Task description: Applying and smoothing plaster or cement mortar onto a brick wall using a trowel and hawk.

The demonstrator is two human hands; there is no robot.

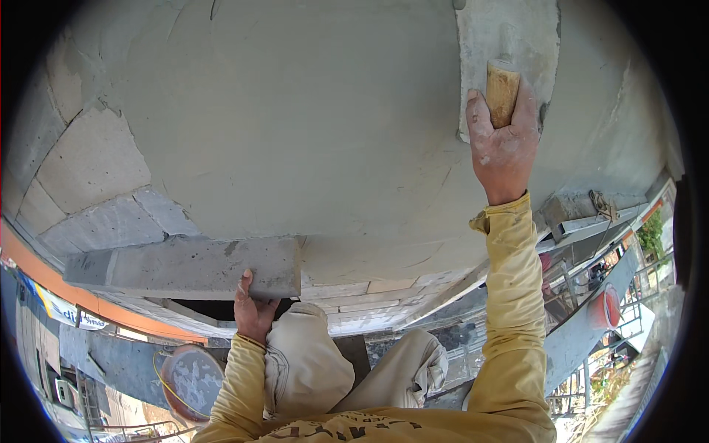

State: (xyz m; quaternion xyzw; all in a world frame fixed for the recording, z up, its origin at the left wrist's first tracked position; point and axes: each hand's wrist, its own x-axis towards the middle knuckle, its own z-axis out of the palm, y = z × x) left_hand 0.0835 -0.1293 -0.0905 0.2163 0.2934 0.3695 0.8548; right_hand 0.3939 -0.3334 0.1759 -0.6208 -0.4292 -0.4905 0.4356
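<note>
Wooden-handled float (504,70) gripped by right hand (504,144) on wall; left hand (253,310) grips grey board (185,267).

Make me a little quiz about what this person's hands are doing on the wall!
1. True or false: the right hand grips a wooden handle of a float pressed flat on the plastered wall.
2. What does the left hand hold? A) a bucket B) a long grey board C) a hammer
3. Fill in: both arms wear ______ sleeves.

Key:
1. True
2. B
3. yellow
</note>
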